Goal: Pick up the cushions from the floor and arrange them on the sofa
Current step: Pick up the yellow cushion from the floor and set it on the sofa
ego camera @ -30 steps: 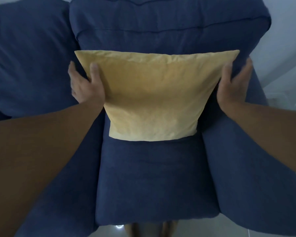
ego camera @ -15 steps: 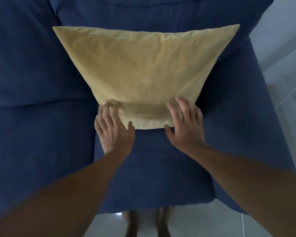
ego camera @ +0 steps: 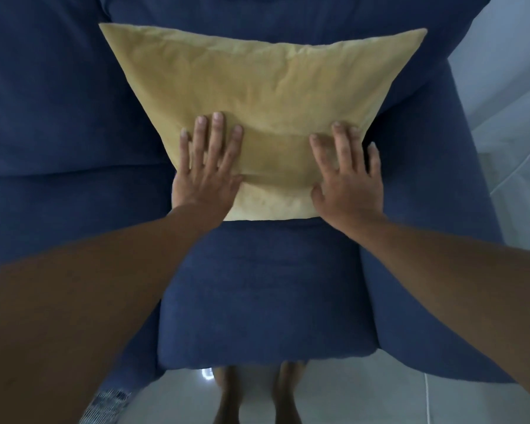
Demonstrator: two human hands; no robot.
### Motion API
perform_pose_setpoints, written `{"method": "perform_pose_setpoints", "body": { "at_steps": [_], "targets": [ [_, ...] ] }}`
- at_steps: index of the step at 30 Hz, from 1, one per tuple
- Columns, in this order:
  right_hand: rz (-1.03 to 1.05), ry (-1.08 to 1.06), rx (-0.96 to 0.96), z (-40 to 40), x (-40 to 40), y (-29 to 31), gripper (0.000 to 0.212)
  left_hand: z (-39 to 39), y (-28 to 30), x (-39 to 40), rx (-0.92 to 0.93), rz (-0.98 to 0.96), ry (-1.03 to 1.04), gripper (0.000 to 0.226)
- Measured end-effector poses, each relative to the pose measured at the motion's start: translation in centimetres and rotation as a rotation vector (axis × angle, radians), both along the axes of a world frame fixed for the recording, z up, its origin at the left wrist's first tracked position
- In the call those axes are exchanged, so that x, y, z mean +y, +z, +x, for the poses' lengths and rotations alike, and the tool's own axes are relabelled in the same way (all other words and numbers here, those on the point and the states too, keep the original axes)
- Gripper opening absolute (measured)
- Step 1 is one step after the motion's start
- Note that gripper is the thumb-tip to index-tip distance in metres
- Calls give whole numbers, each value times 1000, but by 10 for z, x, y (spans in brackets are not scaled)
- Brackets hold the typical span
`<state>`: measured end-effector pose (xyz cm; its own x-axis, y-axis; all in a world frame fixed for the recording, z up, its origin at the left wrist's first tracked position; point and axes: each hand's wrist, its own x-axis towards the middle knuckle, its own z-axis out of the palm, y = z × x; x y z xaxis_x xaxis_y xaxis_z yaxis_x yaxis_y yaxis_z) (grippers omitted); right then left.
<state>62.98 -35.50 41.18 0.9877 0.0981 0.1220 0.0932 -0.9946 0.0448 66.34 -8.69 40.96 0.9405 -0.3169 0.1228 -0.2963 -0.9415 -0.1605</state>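
Note:
A yellow cushion [ego camera: 266,96] leans upright against the backrest of the dark blue sofa [ego camera: 266,289], its lower edge resting on the seat. My left hand [ego camera: 207,166] lies flat on the cushion's lower left part with fingers spread. My right hand [ego camera: 346,175] lies flat on the lower right part, fingers apart too. Both palms press on the fabric and neither grips it.
A blue armrest [ego camera: 426,240] runs along the right side, with pale tiled floor [ego camera: 502,142] beyond it. A second seat and back cushion [ego camera: 43,87] of the sofa lie to the left. My bare feet [ego camera: 257,393] stand on the floor at the seat's front edge.
My hands left the cushion's upper side edges, dropped to its bottom edge, and have now slid up onto its lower face. The cushion stays against the backrest.

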Motion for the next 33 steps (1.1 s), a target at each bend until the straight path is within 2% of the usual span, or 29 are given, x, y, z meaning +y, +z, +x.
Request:
{"method": "perform_pose_setpoints", "body": {
  "at_steps": [7, 10, 15, 23, 33],
  "targets": [
    [-130, 44, 83, -20, -24, 17, 86, -38, -1, 39, 113, 33, 199, 93],
    [-134, 71, 106, -28, -5, 26, 83, -62, 2, 54, 244, 18, 286, 90],
    [-110, 136, 209, -40, 44, 42, 84, -116, 14, 89, 468, -111, 455, 85],
    [-88, 317, 337, -59, 162, 75, 79, -188, 61, 149, 580, -143, 589, 77],
    [-176, 776, 397, -139, 370, 120, 78, -321, 110, 263, 554, -311, 916, 68]
  ]
}}
